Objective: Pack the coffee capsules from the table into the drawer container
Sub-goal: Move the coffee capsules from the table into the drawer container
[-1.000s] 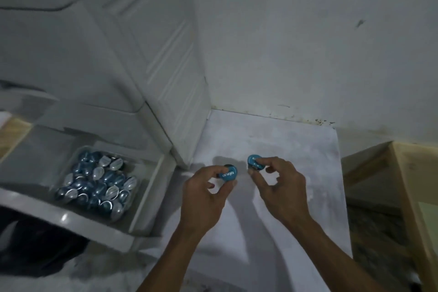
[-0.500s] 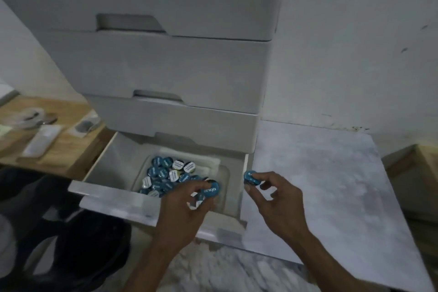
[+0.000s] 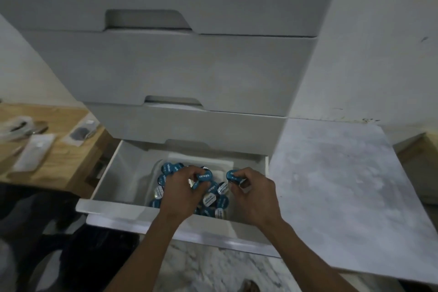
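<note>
Capsule pile (image 3: 214,197) in drawer (image 3: 123,173), half hidden under left hand (image 3: 182,193).

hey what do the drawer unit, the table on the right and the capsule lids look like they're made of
Drawer unit: matte white painted board or plastic, judging by its flat, even faces.
Table: pale grey marble-look top, mottled; stone or laminate, cannot tell.
Capsule lids: glossy blue printed foil, probably, catching light.

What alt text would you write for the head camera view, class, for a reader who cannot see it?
Over an open white drawer heaped with blue coffee capsules, the left hand and right hand each pinch one capsule.
</note>
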